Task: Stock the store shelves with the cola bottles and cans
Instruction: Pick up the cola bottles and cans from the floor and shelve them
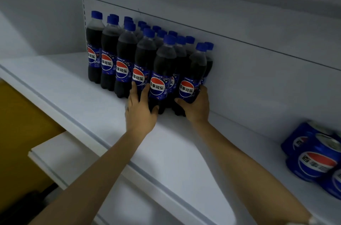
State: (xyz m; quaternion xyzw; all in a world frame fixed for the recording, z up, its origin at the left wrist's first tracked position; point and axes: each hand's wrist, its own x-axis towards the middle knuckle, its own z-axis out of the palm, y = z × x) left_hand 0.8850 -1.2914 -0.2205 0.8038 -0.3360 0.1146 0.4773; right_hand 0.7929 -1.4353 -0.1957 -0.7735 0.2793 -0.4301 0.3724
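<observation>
Several cola bottles [110, 55] with blue caps and blue labels stand in rows on the white shelf [166, 151], against its back panel. My left hand [141, 110] wraps the base of a front-row bottle [162, 77], thumb on one side and fingers on the other. My right hand [195, 106] grips the lower part of the rightmost bottle [195, 73], which stands on the shelf at the end of the row. Blue cola cans [313, 156] sit on the same shelf at the far right.
A bare stretch of shelf lies between the bottles and the cans. A lower white shelf [60, 158] juts out at the bottom left, beside a yellow-brown surface [20, 132]. Another shelf overhangs at the top.
</observation>
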